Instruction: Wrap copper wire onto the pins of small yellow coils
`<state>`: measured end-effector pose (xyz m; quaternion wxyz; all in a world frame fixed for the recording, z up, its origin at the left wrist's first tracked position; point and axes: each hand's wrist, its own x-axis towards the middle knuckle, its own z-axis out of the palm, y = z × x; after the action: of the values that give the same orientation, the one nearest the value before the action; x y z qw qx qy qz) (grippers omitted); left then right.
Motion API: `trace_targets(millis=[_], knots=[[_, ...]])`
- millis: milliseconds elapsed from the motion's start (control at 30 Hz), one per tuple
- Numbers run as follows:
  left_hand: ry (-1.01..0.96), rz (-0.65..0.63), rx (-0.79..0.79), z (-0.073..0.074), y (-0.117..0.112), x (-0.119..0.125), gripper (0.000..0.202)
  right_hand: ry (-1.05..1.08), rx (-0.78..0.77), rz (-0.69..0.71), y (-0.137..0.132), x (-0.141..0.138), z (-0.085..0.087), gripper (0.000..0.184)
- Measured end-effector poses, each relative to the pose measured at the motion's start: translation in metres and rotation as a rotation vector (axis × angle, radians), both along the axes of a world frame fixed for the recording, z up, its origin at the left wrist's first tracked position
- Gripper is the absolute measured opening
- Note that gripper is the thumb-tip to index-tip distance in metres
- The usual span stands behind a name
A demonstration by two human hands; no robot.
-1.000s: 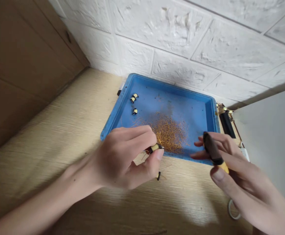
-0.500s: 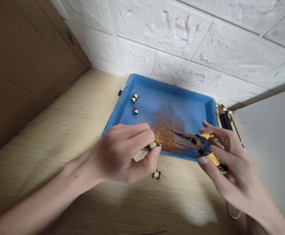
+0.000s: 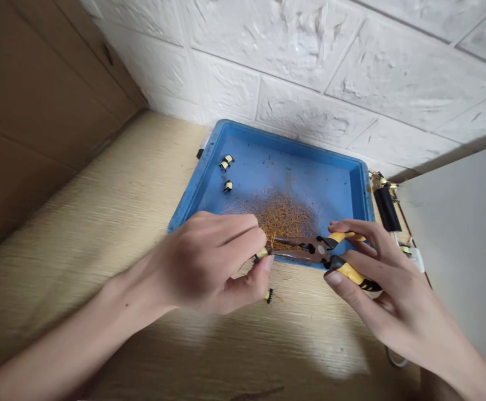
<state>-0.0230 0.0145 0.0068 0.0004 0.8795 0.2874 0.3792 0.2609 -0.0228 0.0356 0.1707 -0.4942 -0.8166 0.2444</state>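
Got a yellow-and-black coil on the wood tabletop, partly hidden by the left hand. Pinching a second coil in it, by the near edge of the blue tray. Holding yellow-handled pliers in the right hand, with slightly parted jaws at the yellow wires. Further in, can see a wire tangle, three more coils, then white brick wall.

A white brick-patterned wall rises behind the wooden tabletop, a brown panel standing at left.
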Motion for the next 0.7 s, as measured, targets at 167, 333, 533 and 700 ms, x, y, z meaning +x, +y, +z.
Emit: trace_targets(millis=[167,333,533,700], knots=[[-0.007,-0.04,-0.02,-0.001,0.0,0.0,0.023,0.002,-0.01,-0.013,-0.0001,0.0011,-0.0023,0.013],[0.004,-0.061,-0.072,-0.0019,-0.0018,0.0003,0.024,-0.003,0.011,-0.012,-0.0007,0.0032,-0.0025,0.013],[0.02,-0.052,-0.104,-0.0048,-0.002,-0.0027,0.025,0.003,0.035,0.015,0.0005,0.0071,-0.0057,0.012],[-0.005,-0.043,-0.096,-0.0066,-0.0007,-0.0019,0.025,0.026,0.007,0.025,0.0032,0.0057,-0.0038,0.009]])
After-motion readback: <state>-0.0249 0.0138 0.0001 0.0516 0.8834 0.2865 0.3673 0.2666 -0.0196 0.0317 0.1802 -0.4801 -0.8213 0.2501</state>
